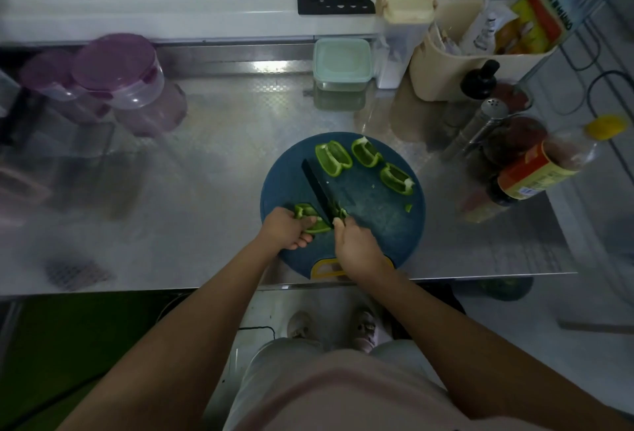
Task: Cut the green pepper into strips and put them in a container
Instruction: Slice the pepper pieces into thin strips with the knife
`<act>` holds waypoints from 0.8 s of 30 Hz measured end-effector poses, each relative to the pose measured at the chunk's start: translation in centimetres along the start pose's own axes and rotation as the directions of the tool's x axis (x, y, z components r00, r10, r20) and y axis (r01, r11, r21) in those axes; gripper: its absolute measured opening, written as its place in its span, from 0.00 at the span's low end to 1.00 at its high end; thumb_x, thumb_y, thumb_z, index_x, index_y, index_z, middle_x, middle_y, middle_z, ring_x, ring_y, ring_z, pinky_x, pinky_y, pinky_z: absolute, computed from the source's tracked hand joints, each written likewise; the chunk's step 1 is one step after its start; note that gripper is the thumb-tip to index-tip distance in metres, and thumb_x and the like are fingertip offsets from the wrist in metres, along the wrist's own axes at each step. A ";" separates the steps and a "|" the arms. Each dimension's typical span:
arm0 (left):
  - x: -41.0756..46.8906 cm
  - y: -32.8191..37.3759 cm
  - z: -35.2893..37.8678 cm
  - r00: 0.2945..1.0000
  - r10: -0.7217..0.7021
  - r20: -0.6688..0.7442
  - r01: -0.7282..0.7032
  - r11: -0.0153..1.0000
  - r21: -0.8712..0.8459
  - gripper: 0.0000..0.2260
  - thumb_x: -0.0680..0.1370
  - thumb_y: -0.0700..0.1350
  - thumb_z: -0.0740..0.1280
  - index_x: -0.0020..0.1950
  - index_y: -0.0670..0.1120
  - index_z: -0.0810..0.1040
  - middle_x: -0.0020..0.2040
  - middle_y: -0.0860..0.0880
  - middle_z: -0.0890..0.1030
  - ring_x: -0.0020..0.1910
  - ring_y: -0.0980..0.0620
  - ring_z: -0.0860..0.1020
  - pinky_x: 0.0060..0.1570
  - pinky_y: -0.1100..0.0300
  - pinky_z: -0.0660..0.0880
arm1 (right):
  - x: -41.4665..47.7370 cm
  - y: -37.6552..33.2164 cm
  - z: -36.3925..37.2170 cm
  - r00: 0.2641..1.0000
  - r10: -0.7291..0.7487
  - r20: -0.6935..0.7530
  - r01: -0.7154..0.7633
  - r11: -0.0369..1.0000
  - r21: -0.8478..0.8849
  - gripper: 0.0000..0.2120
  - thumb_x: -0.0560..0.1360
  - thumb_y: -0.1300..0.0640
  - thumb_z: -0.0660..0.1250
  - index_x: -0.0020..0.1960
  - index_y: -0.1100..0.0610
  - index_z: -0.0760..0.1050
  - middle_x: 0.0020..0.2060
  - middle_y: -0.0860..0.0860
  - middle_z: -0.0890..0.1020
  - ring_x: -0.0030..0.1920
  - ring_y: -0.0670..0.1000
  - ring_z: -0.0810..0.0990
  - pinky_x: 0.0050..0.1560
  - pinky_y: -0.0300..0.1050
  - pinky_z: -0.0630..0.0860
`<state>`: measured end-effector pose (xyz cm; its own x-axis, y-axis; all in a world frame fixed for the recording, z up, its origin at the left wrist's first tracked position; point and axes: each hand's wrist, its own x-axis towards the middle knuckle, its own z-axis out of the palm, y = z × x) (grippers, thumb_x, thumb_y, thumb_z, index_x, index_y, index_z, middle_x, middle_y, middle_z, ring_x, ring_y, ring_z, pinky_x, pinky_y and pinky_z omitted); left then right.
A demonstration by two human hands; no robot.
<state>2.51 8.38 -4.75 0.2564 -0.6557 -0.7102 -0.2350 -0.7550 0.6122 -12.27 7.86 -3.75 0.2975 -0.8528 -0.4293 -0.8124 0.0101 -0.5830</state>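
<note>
Head view: my left hand [286, 230] curls round a pepper piece [310, 220] at the near left of the board [374, 221], fingertips just beside the knife [318, 188]. My right hand [356, 245] is closed tight on the knife's handle. As I judge it, the blade could slip off the curved piece toward those fingers, or a strip could skid off the board. The piece lies left to right, across the blade, which points away and left. Three other pieces [333, 158] lie at the far side, with the lidded container [343, 63] beyond.
</note>
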 end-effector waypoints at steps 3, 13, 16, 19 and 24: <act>-0.1 -0.2 0.1 1.000 0.016 -0.017 -0.016 1.000 -0.001 0.14 0.77 0.49 0.67 0.36 0.43 0.74 0.30 0.48 0.78 0.17 0.61 0.71 0.21 0.68 0.69 | -0.5 0.9 -0.6 0.999 0.009 0.030 -0.011 0.999 0.047 0.21 0.82 0.48 0.47 0.56 0.64 0.70 0.52 0.64 0.77 0.54 0.62 0.76 0.52 0.51 0.70; -0.2 0.6 -0.1 1.000 -0.009 0.018 0.007 0.997 0.073 0.14 0.78 0.49 0.66 0.36 0.43 0.74 0.30 0.48 0.78 0.18 0.60 0.71 0.24 0.66 0.70 | -1.3 1.0 -1.3 0.995 -0.061 0.085 0.055 0.996 0.069 0.21 0.82 0.48 0.48 0.52 0.63 0.71 0.49 0.63 0.78 0.51 0.61 0.76 0.52 0.52 0.70; 0.0 0.7 -0.1 0.999 -0.019 0.026 0.017 0.997 0.075 0.14 0.78 0.49 0.66 0.36 0.42 0.74 0.31 0.48 0.78 0.17 0.61 0.71 0.24 0.67 0.69 | -1.4 1.0 -1.1 0.994 -0.051 0.096 0.045 0.997 0.065 0.21 0.82 0.48 0.48 0.53 0.64 0.71 0.49 0.63 0.77 0.52 0.61 0.75 0.52 0.52 0.70; 0.0 0.8 -0.2 0.999 -0.034 0.033 0.031 0.997 0.075 0.14 0.77 0.50 0.67 0.37 0.42 0.75 0.31 0.48 0.78 0.17 0.60 0.72 0.25 0.67 0.70 | -1.2 1.0 -1.0 0.994 -0.063 0.084 0.059 0.997 0.055 0.19 0.82 0.48 0.48 0.50 0.63 0.70 0.47 0.64 0.78 0.50 0.61 0.76 0.52 0.53 0.71; 0.1 1.0 -0.4 0.997 -0.058 0.052 0.054 0.995 0.083 0.13 0.77 0.50 0.66 0.37 0.43 0.75 0.31 0.49 0.78 0.21 0.59 0.73 0.25 0.68 0.70 | -1.2 0.9 -0.8 0.995 -0.082 0.061 0.080 0.996 0.030 0.15 0.82 0.49 0.49 0.45 0.58 0.66 0.44 0.64 0.78 0.47 0.62 0.77 0.47 0.52 0.71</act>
<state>2.65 7.56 -4.04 0.2206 -0.6090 -0.7619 -0.2980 -0.7858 0.5419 -13.76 8.47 -3.23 0.3934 -0.8172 -0.4213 -0.7704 -0.0429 -0.6362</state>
